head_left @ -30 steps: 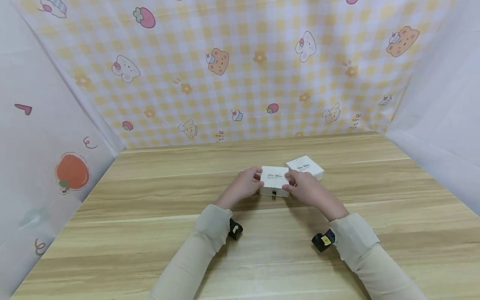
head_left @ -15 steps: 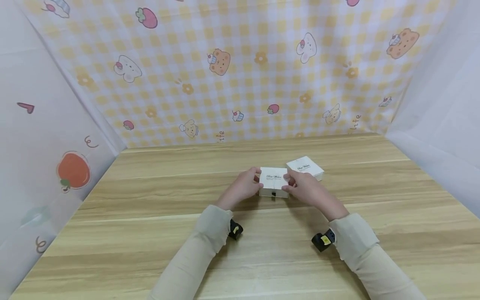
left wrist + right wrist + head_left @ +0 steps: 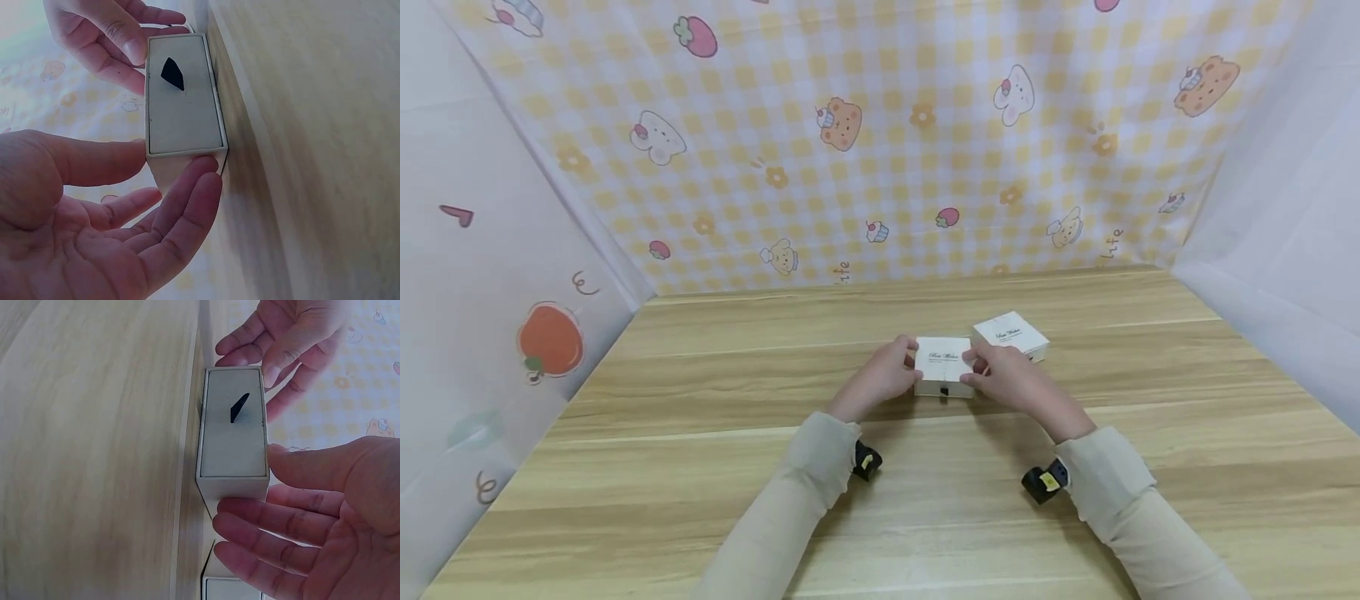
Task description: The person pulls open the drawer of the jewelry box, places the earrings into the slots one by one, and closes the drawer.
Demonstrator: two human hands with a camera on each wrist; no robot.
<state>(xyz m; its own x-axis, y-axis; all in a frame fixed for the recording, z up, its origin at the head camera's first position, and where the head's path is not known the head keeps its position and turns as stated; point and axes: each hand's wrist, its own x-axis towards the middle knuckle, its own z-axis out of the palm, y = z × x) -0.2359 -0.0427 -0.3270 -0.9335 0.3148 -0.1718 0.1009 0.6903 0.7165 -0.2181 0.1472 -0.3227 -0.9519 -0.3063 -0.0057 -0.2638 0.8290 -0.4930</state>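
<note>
A small white drawer-style gift box (image 3: 942,368) with "Best Wishes" print on its lid sits on the table between both hands. Its front, with a black ribbon pull tab (image 3: 172,74), faces the person. My left hand (image 3: 883,372) holds the box's left side, thumb at the top front edge and fingertips along the side wall. On the opposite side my right hand (image 3: 1006,375) grips likewise, its thumb (image 3: 300,465) at the top edge. A second white box (image 3: 1011,332) of the same kind lies angled just behind the right hand, partly covered by it.
The wood-grain table (image 3: 715,492) reaches back to a yellow checked curtain (image 3: 895,150). White cloth walls (image 3: 467,292) stand on the left and right. A black wrist camera (image 3: 867,461) sits at each cuff.
The held box has shifted slightly left and toward the person, both hands moving along with it. The second box stays where it was, and a little more of its front shows.
</note>
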